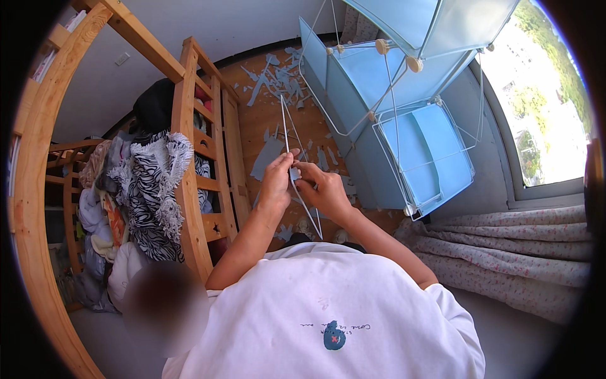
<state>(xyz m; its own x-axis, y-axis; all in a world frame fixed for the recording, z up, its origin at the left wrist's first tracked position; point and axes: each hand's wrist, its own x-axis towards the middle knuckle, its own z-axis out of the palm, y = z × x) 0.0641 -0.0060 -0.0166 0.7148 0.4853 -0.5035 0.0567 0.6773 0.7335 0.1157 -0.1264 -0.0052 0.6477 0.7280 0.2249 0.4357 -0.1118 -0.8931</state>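
A thin white wire frame (286,129) stands almost edge-on in front of me, its long sides narrowing to a point at the far end. My left hand (278,180) is closed around its near-middle part. From the other side, the bent fingers of my right hand (325,189) pinch at the frame, beside a small scrap of light-blue sheet (295,173). Whether that scrap is attached to the wire or just held cannot be made out. Part of the frame runs down past my hands towards my feet.
Torn light-blue scraps (278,82) litter the wooden floor (255,129). To the right stands a light-blue panelled wire-frame rack (372,151) with round wooden connectors, near a window (549,101) and a flowered curtain (505,246). A wooden bunk bed (184,126) with heaped clothes (151,170) is on the left.
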